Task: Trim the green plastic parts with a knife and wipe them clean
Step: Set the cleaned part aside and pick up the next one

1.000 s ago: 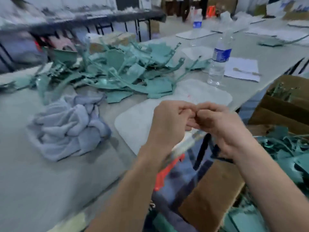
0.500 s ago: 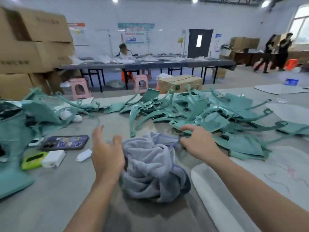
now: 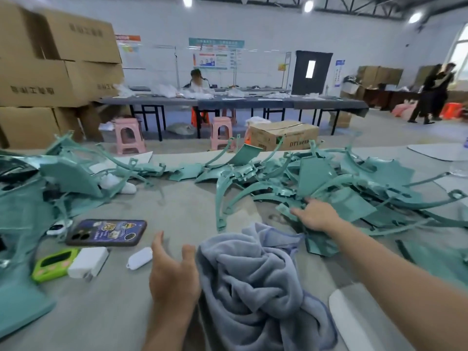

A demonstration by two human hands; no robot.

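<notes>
1. Since half a second ago, the right grip (image 3: 315, 215) has pushed deeper into the green parts (image 3: 354, 188), while the left grip (image 3: 174, 272) has drawn back toward the person.
2. Left grip: open, with fingers relaxed and apart and the thumb raised, holding nothing. It hangs just beside the left edge of the cloth (image 3: 253, 274) (contact cannot be told).
3. Right grip: its fingers lie stretched over a ribbed part at the near edge of the heap. Whether they pinch it or only rest on it cannot be told.
4. Parts: curved strips and flat panels lie tangled in a heap on the far right of the worktop (image 3: 182, 203). A second heap (image 3: 71, 176) lies at the far left.
5. Cloth: grey-blue and crumpled, at the near middle of the worktop between the two forearms.
6. Left of the cloth, a phone (image 3: 106, 232) lies back up. Nearer are a green timer (image 3: 52, 264), a white charger (image 3: 87, 262) just beside it and a small white fob (image 3: 139, 258).
7. A white mat (image 3: 354, 323) lies at the near right, partly under the right forearm.
8. Behind, boxes (image 3: 58, 59) are stacked at the left, pink stools (image 3: 129, 135) stand on the floor, and a seated person (image 3: 197, 81) is at another table.
</notes>
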